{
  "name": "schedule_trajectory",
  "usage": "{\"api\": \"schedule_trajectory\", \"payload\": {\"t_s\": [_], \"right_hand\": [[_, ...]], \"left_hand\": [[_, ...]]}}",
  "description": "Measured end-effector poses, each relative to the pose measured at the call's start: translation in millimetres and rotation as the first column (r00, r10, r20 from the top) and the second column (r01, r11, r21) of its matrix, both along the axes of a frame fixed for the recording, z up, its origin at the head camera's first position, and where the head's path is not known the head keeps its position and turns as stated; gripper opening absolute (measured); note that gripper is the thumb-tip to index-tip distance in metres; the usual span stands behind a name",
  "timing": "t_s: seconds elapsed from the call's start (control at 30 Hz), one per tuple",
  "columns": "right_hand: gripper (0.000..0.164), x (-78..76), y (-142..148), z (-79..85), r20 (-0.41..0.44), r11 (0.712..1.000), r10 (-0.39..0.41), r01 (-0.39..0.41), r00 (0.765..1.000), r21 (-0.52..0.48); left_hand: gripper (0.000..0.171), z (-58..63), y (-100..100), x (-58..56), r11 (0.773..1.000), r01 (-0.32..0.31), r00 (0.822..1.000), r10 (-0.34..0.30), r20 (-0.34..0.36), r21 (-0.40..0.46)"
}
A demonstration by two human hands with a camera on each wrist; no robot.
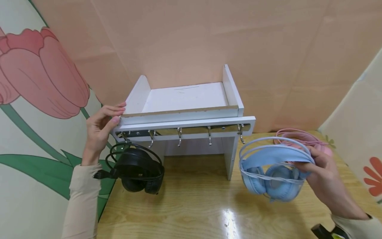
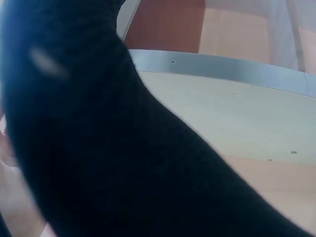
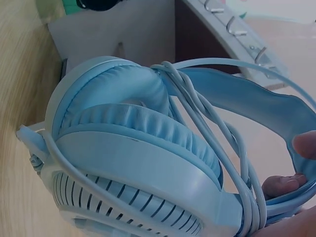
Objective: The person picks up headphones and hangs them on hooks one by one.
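My right hand grips a pair of light blue headphones by the headband, thumb and fingers round the padded strap. In the right wrist view, their cable is wound round the ear cups. The headphones hang above the table, right of a white shelf. At the shelf's left front corner, my left hand holds the edge, fingers over the side and thumb in front. Black headphones hang below it from the leftmost metal hook. A blurred black shape fills much of the left wrist view.
Several metal hooks line the shelf's front rail. Pink headphones with a coiled cable lie behind my right hand on the wooden table. Painted walls stand on both sides, a peach backdrop behind.
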State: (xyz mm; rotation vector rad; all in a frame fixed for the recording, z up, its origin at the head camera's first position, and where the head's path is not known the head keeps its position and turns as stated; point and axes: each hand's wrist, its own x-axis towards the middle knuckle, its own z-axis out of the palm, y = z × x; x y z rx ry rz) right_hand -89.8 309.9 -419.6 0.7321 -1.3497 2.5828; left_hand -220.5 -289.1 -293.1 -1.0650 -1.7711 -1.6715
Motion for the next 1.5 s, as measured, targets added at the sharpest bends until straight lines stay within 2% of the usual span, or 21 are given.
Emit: {"api": "schedule_trajectory", "payload": {"t_s": [0.1,0.2,0.33,0.47,0.7,1.03,1.5], "right_hand": [[0.054,2.6,-2,2.5,-0.023,0.999,0.044,-0.044,0.999,-0.021],[0.057,6.3,-3,6.8,-0.036,0.998,0.041,-0.039,0.999,0.051],[0.059,9.4,-5,11.0,-0.053,0.994,0.048,-0.043,0.997,0.1],[0.061,11.2,-8,12.8,-0.083,0.994,0.093,-0.089,0.992,0.058],[0.061,15.3,-15,17.6,-0.103,0.993,0.097,-0.089,0.99,0.076],[0.06,18.5,-29,24.3,-0.177,0.987,0.155,-0.145,0.972,0.07],[0.064,15.9,-48,22.5,-0.199,0.983,0.181,-0.178,0.963,0.034]], "left_hand": [[0.017,0.3,0,-0.2,1.0,0.0,1.0,0.0,0.001,-0.003],[0.017,0.0,0,0.0,1.0,0.0,1.0,0.0,0.001,-0.006],[0.017,-0.4,0,0.3,1.0,0.003,1.0,-0.003,-0.001,-0.004],[0.017,-0.2,0,0.3,1.0,0.004,1.0,-0.004,-0.003,-0.006],[0.017,0.1,0,0.5,1.0,0.003,1.0,-0.003,-0.008,-0.003],[0.017,0.6,1,-0.5,1.0,-0.001,1.0,0.001,-0.008,-0.007],[0.017,-0.1,-1,-0.4,1.0,-0.007,1.0,0.007,-0.006,-0.017]]}}
